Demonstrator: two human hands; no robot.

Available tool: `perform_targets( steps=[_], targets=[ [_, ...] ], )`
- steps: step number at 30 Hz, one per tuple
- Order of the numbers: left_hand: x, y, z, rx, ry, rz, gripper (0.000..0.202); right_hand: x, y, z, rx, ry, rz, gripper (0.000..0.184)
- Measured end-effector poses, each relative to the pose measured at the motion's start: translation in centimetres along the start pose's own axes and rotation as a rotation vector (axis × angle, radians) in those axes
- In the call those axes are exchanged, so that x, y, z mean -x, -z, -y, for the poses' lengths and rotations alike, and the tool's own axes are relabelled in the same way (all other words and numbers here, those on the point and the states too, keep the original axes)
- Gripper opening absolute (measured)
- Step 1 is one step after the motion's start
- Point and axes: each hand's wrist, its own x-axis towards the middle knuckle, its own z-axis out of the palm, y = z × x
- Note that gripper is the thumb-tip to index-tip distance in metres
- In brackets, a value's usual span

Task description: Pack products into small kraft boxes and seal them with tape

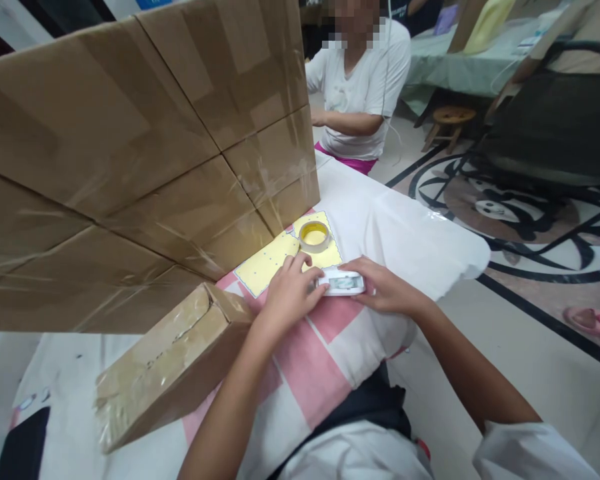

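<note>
A small white oblong object (341,283) with a greenish see-through window in its top is between my hands, above the cloth. My left hand (293,287) has its thumb and fingertips closed at the object's left end. At the other end, the curled fingers and thumb of my right hand (383,285) grip it. Just beyond my left fingers, a roll of clear tape (314,236) with a yellow core lies flat on a yellow patterned piece (265,263). The object's exact kind cannot be made out.
Stacked cardboard boxes (160,147) form a wall at the left and back. A smaller taped carton (175,367) lies left of my forearm. Pink and white cloth (315,367) covers the table. Across it sits a person in a white shirt (363,73). A black chair (555,120) stands at right.
</note>
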Motion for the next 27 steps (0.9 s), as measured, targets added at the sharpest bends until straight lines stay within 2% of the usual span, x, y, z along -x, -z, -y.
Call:
perform_targets(
  steps=[6, 12, 16, 19, 22, 25, 27],
  targets=[
    [-0.2, -0.5, 0.2, 0.078, -0.013, 0.077, 0.015, 0.2, -0.5, -0.9, -0.009, 0.016, -0.005, 0.047],
    [-1.0, -1.3, 0.6, 0.379, 0.117, 0.132, 0.010, 0.0, -1.3, -1.8, -0.055, 0.030, -0.013, 0.049],
    [-1.4, -1.7, 1.0, 0.415, 0.140, 0.146, 0.012, -0.1, -1.9, -2.4, -0.078, 0.051, -0.017, 0.050],
    [-1.3, -0.9, 1.0, 0.451, 0.143, 0.151, 0.015, -0.1, -1.9, -2.7, -0.082, 0.035, 0.001, 0.048],
    [-1.2, 0.7, 0.7, 0.474, 0.157, 0.117, 0.018, -0.2, -1.8, -2.8, -0.084, 0.005, 0.014, 0.047],
    [-1.1, 2.2, 0.5, 0.434, 0.248, 0.176, 0.015, -0.2, -1.6, -3.0, -0.103, -0.009, 0.024, 0.047],
    [-1.1, 2.4, 0.5, 0.459, 0.328, 0.230, 0.013, -0.2, -1.6, -3.1, -0.121, -0.020, 0.025, 0.047]
  ],
)
